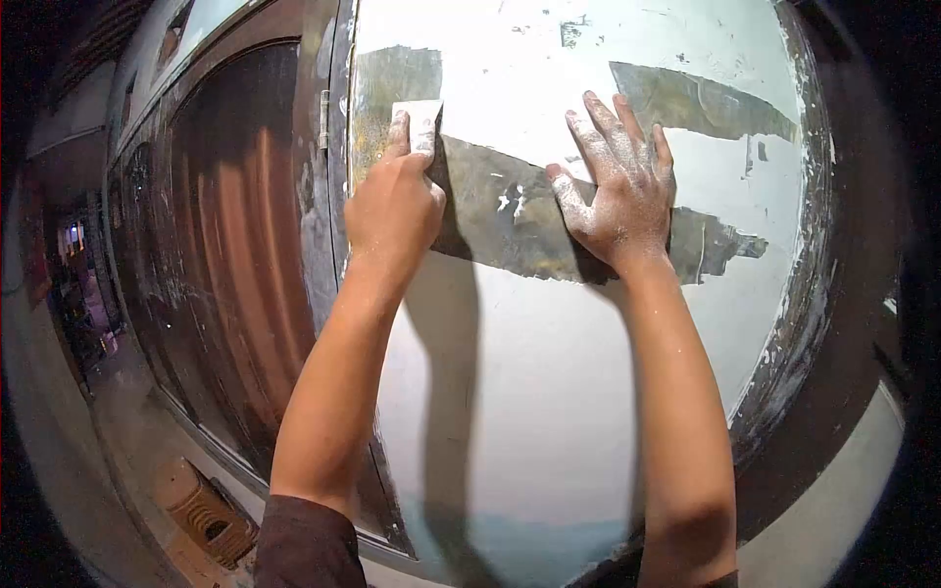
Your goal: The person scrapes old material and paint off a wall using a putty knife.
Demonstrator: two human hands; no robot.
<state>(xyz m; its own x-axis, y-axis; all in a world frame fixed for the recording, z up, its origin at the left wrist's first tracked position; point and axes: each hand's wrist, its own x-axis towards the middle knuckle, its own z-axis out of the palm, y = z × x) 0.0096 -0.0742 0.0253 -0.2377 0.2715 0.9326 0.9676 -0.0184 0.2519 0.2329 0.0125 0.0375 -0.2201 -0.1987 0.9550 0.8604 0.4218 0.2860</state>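
Scraper [423, 122] handle hidden in gripping left hand [392, 211]; right hand [618, 186] flat, open

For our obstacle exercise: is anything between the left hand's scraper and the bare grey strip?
Nothing visible: the scraper in the left hand rests against the strip. The right hand lies flat further along it.

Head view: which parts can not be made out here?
All in the head view:
Tool: the left hand hides all but its tip; kind unclear.
Panel: the flat right hand covers a patch; bottom cut off by the frame edge.
Room at far left: dark, too small.
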